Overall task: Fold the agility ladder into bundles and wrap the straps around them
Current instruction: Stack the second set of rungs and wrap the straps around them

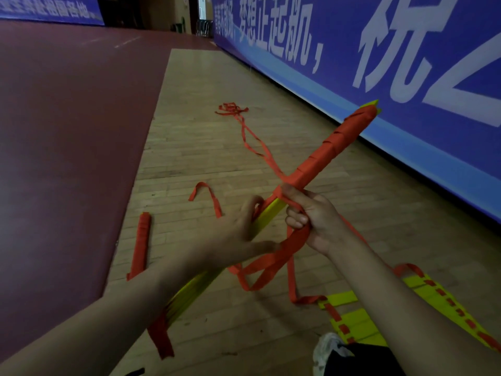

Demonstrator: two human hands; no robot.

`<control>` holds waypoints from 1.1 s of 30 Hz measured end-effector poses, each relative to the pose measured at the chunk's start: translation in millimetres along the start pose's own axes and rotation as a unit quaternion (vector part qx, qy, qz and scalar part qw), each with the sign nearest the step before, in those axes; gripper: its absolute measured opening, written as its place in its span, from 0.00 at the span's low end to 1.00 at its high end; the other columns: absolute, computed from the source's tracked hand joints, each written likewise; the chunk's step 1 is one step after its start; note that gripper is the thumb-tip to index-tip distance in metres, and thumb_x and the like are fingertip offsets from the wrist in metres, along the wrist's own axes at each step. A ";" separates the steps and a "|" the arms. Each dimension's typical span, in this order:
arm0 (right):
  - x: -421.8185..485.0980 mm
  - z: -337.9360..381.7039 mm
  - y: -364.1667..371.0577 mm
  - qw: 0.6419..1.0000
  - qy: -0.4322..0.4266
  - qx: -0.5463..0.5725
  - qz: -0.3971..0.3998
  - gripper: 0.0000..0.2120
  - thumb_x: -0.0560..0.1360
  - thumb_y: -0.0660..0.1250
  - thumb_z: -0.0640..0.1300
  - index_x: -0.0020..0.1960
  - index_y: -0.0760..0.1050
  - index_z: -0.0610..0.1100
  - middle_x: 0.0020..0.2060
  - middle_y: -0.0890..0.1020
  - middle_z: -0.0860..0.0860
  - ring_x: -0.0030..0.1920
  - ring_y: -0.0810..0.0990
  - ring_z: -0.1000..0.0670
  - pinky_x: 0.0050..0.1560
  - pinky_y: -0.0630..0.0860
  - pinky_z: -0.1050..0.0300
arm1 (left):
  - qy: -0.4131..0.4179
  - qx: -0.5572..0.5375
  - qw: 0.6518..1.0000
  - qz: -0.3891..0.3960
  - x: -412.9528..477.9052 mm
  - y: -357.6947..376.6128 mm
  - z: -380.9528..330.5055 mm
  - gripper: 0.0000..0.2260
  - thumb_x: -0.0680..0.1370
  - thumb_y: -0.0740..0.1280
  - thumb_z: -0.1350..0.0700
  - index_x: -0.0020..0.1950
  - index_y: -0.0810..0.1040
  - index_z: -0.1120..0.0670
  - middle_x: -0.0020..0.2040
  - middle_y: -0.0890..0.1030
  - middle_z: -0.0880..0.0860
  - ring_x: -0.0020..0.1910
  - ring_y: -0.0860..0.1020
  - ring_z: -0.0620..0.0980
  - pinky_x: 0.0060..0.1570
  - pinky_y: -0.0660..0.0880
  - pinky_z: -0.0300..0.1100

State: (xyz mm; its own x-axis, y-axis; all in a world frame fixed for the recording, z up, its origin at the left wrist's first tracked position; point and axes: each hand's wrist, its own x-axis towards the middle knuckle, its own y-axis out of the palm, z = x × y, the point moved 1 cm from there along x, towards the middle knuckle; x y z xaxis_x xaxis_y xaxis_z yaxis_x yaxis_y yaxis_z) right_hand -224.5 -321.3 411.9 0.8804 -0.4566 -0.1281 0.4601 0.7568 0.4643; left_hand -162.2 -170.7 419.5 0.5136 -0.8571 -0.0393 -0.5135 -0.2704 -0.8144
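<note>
A long bundle of yellow ladder rungs slants from lower left to upper right above the floor. Its far half is wound tightly in orange strap. My right hand grips the bundle at the edge of the winding, with a band of strap pinched under its fingers. My left hand is beside the bare yellow part, fingers spread and blurred, thumb touching a loose strap loop that hangs below. More loose strap trails across the floor beyond.
A second bundle wrapped in orange lies on the wooden floor to the left, by the dark red mat. Unfolded yellow rungs with orange strap lie at lower right. A blue banner wall runs along the right. A shoe shows below.
</note>
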 end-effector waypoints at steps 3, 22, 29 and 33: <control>1.3 0.9 0.4 1.000 -0.008 0.010 -0.004 0.10 0.68 0.71 0.40 0.38 0.69 0.41 0.20 0.65 0.54 0.16 0.62 0.59 0.18 0.59 0.66 | 0.040 0.062 0.994 -0.084 0.8 13.2 4.8 0.24 0.80 0.63 0.52 0.73 0.58 0.54 0.63 0.71 0.54 0.54 0.76 0.55 0.50 0.73 0.48; -8.7 6.9 6.1 0.977 -0.083 -0.195 -0.034 0.23 0.72 0.73 0.45 0.65 0.73 0.43 0.24 0.75 0.58 0.22 0.67 0.59 0.22 0.64 0.65 | 0.005 -0.216 0.964 -0.153 18.3 -0.1 13.5 0.15 0.79 0.65 0.61 0.65 0.73 0.56 0.45 0.80 0.57 0.42 0.82 0.55 0.38 0.80 0.50; -6.4 7.7 4.9 0.987 -0.052 -0.151 -0.014 0.31 0.63 0.74 0.50 0.64 0.74 0.42 0.27 0.76 0.54 0.19 0.65 0.58 0.20 0.62 0.65 | 0.032 -0.438 0.897 -0.057 12.3 -14.7 14.7 0.13 0.77 0.67 0.62 0.62 0.77 0.59 0.43 0.80 0.60 0.36 0.79 0.49 0.33 0.76 0.41; -9.7 16.2 7.9 0.992 -0.064 -0.098 0.046 0.21 0.65 0.72 0.44 0.57 0.77 0.43 0.35 0.79 0.51 0.20 0.64 0.59 0.18 0.59 0.67 | 0.079 -0.532 0.843 -0.005 11.9 -14.2 12.2 0.16 0.74 0.65 0.60 0.61 0.76 0.63 0.50 0.82 0.59 0.39 0.78 0.53 0.34 0.76 0.45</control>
State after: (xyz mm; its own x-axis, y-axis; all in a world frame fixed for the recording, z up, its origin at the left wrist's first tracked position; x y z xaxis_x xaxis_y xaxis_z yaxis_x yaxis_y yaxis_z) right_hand -231.3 -318.4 430.9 0.9040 -0.4268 0.0255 0.4023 0.8691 0.2879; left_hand -140.4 -171.7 423.5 0.4667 -0.8776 0.1098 -0.8787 -0.4460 0.1705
